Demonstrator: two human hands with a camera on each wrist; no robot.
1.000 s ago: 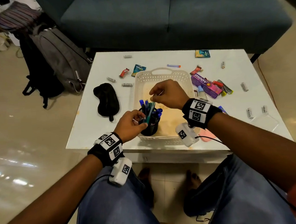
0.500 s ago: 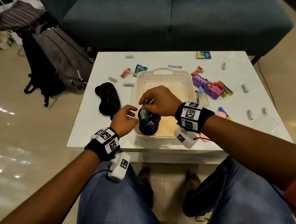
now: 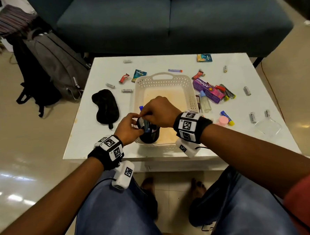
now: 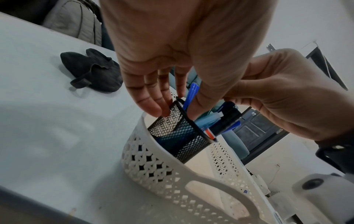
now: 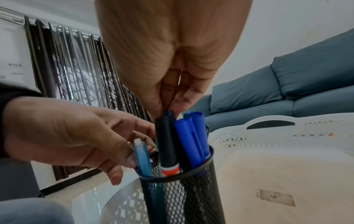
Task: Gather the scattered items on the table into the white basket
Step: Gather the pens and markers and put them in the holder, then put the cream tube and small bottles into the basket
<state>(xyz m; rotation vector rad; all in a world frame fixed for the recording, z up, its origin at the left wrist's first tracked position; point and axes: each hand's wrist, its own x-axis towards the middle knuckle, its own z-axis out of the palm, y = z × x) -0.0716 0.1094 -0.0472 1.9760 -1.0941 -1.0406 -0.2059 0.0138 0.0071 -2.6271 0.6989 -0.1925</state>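
Seating mesh pen holder [image 3: 149, 134] in white basket [image 3: 163, 80]: left hand [image 3: 128, 129] pinches its rim, right hand [image 3: 160, 111] pinches the pens [image 5: 188, 136]. Next: let go, fetch the eye mask [image 3: 105, 105].

The purple box [image 3: 208, 90] lying on the table [image 3: 165, 62] just right of the white basket [image 3: 163, 80] carries the word "moov" in large white letters along its top face. A small teal sachet [image 3: 138, 75], beyond the basket's far left corner, has a short white word across its top that begins "Kof"; the rest is too small to read. The wristbands [image 3: 187, 124] and the small cameras under them bear black-and-white square code markers with tiny digits beside them, too small to read. Print on the batteries [image 3: 127, 91] left of the basket is illegible.
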